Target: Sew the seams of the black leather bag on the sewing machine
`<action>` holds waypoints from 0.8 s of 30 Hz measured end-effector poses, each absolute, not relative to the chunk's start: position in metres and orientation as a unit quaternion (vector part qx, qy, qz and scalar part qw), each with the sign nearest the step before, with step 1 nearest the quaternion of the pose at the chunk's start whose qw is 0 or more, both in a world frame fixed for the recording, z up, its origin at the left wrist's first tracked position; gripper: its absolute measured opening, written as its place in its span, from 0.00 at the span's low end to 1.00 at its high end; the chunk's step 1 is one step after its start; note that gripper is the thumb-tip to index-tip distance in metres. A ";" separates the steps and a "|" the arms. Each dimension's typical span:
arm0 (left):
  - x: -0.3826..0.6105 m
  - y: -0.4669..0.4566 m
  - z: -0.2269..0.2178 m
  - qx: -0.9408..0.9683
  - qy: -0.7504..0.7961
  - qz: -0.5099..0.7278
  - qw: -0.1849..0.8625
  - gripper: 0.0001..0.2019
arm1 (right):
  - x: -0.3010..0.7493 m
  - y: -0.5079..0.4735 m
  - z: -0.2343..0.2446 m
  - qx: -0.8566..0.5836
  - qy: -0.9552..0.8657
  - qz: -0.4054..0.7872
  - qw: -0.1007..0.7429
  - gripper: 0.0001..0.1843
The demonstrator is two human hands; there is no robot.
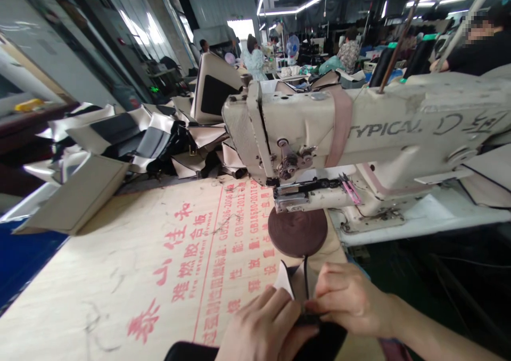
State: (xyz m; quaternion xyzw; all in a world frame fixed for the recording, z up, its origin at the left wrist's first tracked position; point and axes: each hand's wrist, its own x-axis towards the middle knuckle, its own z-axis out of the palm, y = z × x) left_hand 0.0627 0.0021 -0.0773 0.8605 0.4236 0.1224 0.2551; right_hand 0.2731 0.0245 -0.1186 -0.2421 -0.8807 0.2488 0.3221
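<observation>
My left hand [259, 326] and my right hand [347, 302] meet at the bottom of the view. Both pinch a black and cream piece of upholstery [319, 342], probably leather or vinyl. A thin black strip [305, 278] rises from between my fingers. Just beyond my hands, a dark brown roll of binding tape [297, 232] lies flat on the plywood tabletop [159, 276], which carries red printing. Above the roll stands the presser foot area of a cream TYPICAL sewing machine [339, 132]. Neither hand touches the machine.
Several cream and black cut panels [136, 137] lie heaped beyond the table's far left side. A blue surface [24, 260] shows at the left edge. Co-workers [479, 49] sit at the top right, and other people [253, 63] stand among machines further back.
</observation>
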 end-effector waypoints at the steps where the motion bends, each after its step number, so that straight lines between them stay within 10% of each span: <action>1: 0.068 0.006 -0.077 0.839 0.445 0.125 0.286 0.15 | 0.273 0.024 -0.119 -0.249 -0.875 0.251 0.331 0.05; 8: 0.080 0.034 -0.082 0.611 0.506 0.070 0.605 0.20 | 0.272 0.021 -0.120 -0.292 -0.835 0.319 0.340 0.07; 16: 0.083 0.041 -0.099 0.494 0.508 0.083 0.701 0.24 | 0.277 0.012 -0.115 -0.340 -0.861 0.262 0.274 0.07; 24: 0.085 0.021 -0.078 0.665 0.534 0.225 0.472 0.12 | 0.279 0.027 -0.127 -0.331 -0.846 0.233 0.346 0.06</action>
